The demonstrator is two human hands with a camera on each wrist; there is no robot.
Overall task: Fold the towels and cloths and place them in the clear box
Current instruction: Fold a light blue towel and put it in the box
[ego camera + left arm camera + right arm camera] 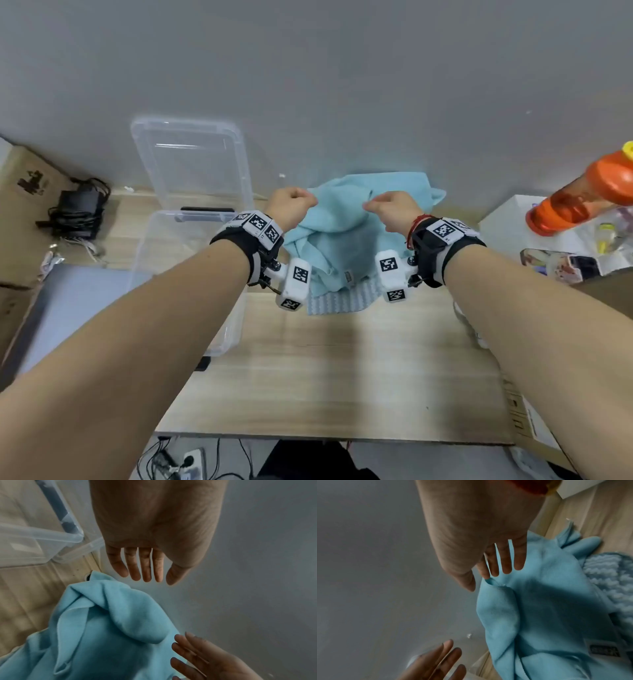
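A crumpled light blue towel [342,222] lies on the wooden table against the wall, over a pale wavy-textured cloth [339,301]. My left hand [291,205] hovers at the towel's left edge; in the left wrist view its fingers [142,572] are straight and hold nothing above the towel [102,622]. My right hand [390,209] is over the towel's middle; in the right wrist view its fingers [503,563] are straight, and a towel [539,601] corner touches the index fingertip. The clear box [161,215] stands at the left, its lid [191,161] leaning on the wall.
An orange bottle [582,195] and a white box [507,212] sit at the right. At the far left are a black adapter with cables [77,209] and a cardboard box [20,192]. A grey slab [68,308] lies left of the clear box. The table's front edge [308,435] is near me.
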